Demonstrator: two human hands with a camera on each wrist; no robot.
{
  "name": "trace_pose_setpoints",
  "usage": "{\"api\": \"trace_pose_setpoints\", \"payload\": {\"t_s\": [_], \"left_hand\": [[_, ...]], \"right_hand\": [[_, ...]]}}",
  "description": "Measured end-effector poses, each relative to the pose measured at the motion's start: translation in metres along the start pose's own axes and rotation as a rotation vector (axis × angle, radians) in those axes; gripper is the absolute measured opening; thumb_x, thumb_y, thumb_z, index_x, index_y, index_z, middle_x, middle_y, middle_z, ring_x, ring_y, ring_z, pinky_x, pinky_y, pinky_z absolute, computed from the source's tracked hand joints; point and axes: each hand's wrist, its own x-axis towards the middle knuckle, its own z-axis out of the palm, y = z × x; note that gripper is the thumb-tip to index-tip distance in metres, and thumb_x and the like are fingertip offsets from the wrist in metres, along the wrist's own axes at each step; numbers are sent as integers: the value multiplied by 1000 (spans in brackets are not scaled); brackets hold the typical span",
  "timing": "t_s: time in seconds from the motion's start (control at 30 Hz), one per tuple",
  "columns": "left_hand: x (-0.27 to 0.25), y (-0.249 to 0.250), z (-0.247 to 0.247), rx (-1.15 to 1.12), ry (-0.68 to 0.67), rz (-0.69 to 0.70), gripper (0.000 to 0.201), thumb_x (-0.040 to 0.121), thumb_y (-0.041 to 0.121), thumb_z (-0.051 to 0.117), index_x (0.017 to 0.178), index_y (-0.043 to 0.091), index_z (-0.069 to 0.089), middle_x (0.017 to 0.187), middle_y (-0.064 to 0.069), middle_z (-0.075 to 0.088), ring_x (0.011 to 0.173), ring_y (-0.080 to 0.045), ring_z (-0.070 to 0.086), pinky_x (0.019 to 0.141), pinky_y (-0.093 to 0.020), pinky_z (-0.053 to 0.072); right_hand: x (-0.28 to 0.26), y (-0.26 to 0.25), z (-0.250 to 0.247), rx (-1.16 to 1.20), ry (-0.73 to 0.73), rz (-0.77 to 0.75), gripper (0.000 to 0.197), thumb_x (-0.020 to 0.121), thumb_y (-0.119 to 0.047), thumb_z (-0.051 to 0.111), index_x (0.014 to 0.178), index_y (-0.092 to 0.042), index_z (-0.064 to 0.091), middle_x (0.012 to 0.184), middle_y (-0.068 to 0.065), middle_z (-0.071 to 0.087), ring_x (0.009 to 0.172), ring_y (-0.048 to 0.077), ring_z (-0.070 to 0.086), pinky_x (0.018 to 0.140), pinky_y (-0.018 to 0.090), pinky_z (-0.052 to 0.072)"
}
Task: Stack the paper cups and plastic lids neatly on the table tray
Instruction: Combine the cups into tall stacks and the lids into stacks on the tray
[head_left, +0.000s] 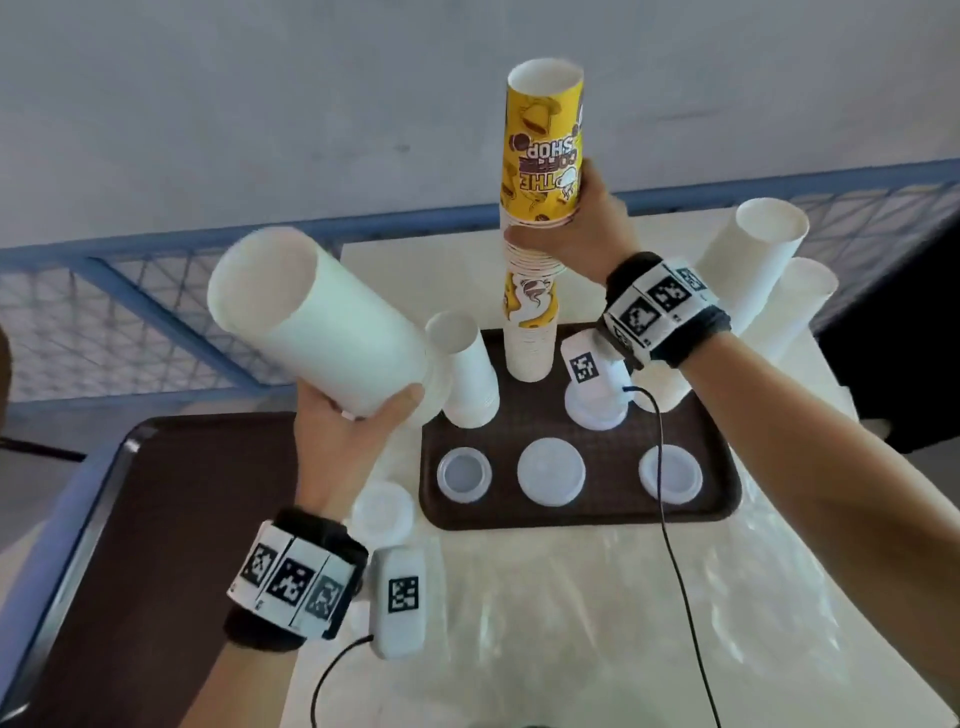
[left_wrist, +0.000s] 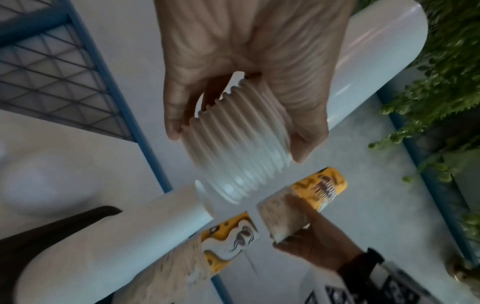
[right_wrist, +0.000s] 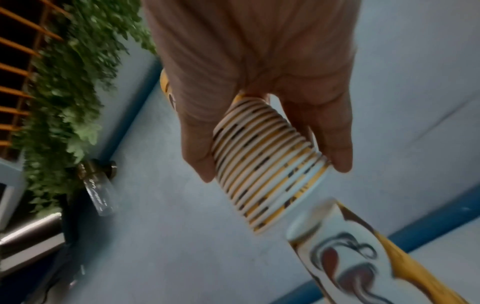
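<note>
Gripping light, crushable nested cups by their stiffer ribbed rims: right hand (head_left: 576, 234) clamps yellow stack (head_left: 540, 150), left hand (head_left: 348, 421) clamps white stack (head_left: 317, 322)

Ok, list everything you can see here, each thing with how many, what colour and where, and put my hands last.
yellow printed cups: one inverted stack, yellow and white, lifted over the tray stack.
tray stack: one, yellow print above white rims, back of the tray.
white cups: one nested stack, white, tilted in the air.
standing white cups: one on the tray; taller stacks at the table's right edge.
lids: three piles, clear white, along the tray's front; another on the table.
tray: one, dark brown, on the table.
second tray: dark, at left.
left hand: holds the white cups.
right hand: grips the yellow printed cups.
</note>
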Motion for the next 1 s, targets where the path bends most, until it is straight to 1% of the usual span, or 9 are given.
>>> {"api": "trace_pose_setpoints", "payload": {"t_s": [0.2,0.33,0.43,0.53,0.63,0.73,0.83,0.9,1.0], "left_hand": [[52,11,22,21,29,21,94,49,41,80,129,12,41,124,3,57,109,-2,57,85,-19,51],[69,1,41,85,0,-16,92,47,47,79,125,16,41,119,10,57,109,-6,56,94,-29,49],[70,-8,52,141,-32,-56,91,48,44,79,126,24,36,112,17,52,106,-7,53,92,-27,46],[71,-21,59,169,-38,-70,90,53,36,81,130,20,36,110,20,51,105,-7,52,89,-23,44],[69,-36,68,235,-34,-123,87,63,26,84,133,18,33,119,11,51,107,-11,50,88,-23,41],[61,-56,75,308,-76,-228,94,65,28,83,138,17,25,133,1,48,119,-21,48,95,-30,41],[48,-74,75,398,-175,-412,117,66,36,82,148,15,1,151,-7,29,136,-27,33,110,-39,31],[35,-85,74,502,-247,-545,111,72,36,78,148,10,2,153,-14,25,139,-30,29,112,-39,27],[2,-94,78,652,-395,-513,76,79,35,71,140,7,34,140,-13,46,129,-28,43,103,-34,37]], "right_hand": [[8,26,25,-22,-18,108,77,66,-34,80,130,-18,38,127,-1,58,116,21,54,97,33,44],[8,46,37,0,-56,189,76,66,-32,80,129,-19,40,128,0,58,118,22,54,98,35,44],[6,57,44,-4,-70,219,75,68,-30,80,129,-18,39,128,1,57,117,22,54,92,30,42],[6,64,49,-16,-87,231,75,69,-31,79,129,-17,38,128,2,57,117,23,54,90,29,41],[8,63,52,-20,-81,235,78,68,-31,79,132,-18,35,129,1,56,118,23,53,92,30,41],[5,63,53,-9,-104,263,102,68,-31,80,145,-19,14,139,5,49,126,25,47,102,37,39],[-18,73,51,-21,-149,319,122,69,-35,80,148,-16,-11,143,15,43,130,31,43,107,43,36],[-47,90,45,-30,-203,359,114,72,-39,77,149,-17,-5,139,18,46,126,31,47,105,42,39],[-106,132,19,-98,-488,457,69,78,-40,71,136,-15,42,109,7,63,103,20,59,91,29,44]]}}
